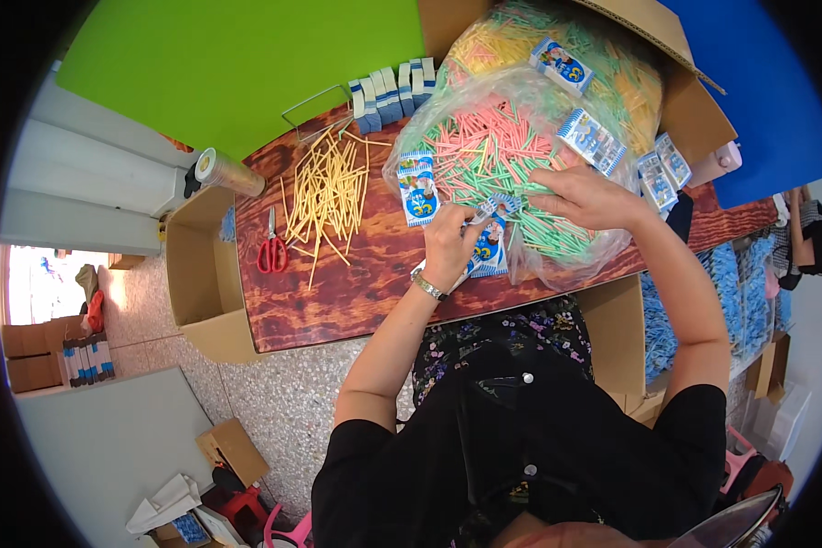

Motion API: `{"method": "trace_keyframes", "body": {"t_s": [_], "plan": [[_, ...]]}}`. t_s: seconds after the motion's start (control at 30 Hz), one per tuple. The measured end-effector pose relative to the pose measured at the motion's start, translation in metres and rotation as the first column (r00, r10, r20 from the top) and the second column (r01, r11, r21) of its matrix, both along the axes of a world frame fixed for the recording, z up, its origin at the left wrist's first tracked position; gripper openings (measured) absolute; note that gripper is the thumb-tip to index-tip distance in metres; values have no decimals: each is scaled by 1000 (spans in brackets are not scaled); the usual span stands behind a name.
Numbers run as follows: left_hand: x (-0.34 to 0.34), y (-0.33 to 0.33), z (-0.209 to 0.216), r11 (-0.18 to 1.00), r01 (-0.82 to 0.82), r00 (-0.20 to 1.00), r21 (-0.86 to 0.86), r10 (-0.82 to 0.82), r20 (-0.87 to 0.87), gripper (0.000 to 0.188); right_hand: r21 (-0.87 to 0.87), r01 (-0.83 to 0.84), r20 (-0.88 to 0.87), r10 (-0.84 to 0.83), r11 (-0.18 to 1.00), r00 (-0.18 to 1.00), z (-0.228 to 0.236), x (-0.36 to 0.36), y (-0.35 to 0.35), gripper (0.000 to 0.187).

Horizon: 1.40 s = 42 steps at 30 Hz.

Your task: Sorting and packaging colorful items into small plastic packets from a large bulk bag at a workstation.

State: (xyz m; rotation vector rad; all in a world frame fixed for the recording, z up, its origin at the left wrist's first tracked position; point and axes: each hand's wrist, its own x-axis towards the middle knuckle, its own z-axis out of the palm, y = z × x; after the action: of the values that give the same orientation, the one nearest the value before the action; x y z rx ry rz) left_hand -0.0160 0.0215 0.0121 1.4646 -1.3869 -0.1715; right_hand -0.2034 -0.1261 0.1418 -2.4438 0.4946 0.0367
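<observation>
My left hand (449, 247) is closed on the edge of a small blue-and-white printed packet (493, 208), whose mouth faces the heap of sticks. Beneath that hand, another printed packet (490, 247) lies near the table's front edge. My right hand (586, 196) reaches in from the right, thumb and fingers bent round green sticks close to the packet's mouth; its fingertips are partly hidden. Pink, green and yellow thin sticks (493, 137) fill a clear plastic bag (402, 155) spread on the table. A flat printed packet (418, 189) rests on the bag's left side.
Yellow sticks (329, 192) lie loose on the reddish wooden table (384, 301), beside red-handled scissors (272, 247). Bundled blue-and-white packs (393, 94) stand behind. More packets (591, 140) lie at right, before a cardboard box (703, 110). A clear jar (228, 172) stands left.
</observation>
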Motion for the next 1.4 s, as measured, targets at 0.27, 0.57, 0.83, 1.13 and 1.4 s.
{"method": "trace_keyframes", "body": {"t_s": [0.27,0.57,0.83,1.13,1.4], "plan": [[8,1,4,992,-24,991,-125,40,125,23,-126,-254,-218,223,959,950,22,27,-3,25],[10,7,7,994,-41,997,-105,48,64,21,-154,-359,-325,296,921,898,29,43,-3,29],[7,2,12,983,-46,973,-177,84,216,36,-425,-331,-397,154,843,905,37,65,20,15],[10,-2,10,959,-52,980,-279,103,171,27,-371,-454,-506,233,810,830,52,85,21,19],[17,-2,5,969,-75,983,-236,112,149,30,-343,-446,-533,219,827,817,49,95,28,23]]}}
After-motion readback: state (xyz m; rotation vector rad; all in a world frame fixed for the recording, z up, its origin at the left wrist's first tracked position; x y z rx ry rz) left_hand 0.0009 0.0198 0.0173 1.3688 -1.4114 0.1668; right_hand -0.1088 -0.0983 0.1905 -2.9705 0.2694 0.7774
